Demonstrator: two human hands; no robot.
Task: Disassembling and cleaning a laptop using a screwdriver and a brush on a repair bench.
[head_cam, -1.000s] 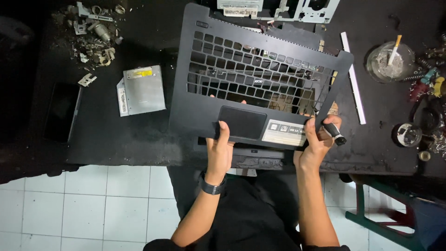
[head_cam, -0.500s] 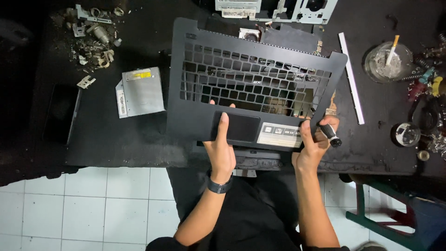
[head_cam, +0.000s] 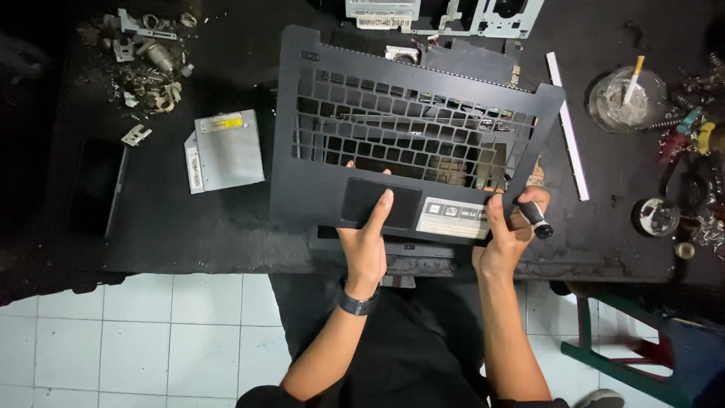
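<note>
Head view: we are gripping the palmrest [head_cam: 325,181] with our left hand [head_cam: 368,240] and right hand [head_cam: 504,236], which is also clutching a screwdriver [head_cam: 533,215], lifting it off the table [head_cam: 189,227].

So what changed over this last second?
The laptop cover, held by both hands, slid left and tilted slightly. The left hand crept up onto the touchpad. The right hand still grips the cover's edge and a screwdriver. The drive and ashtray stayed.
</note>
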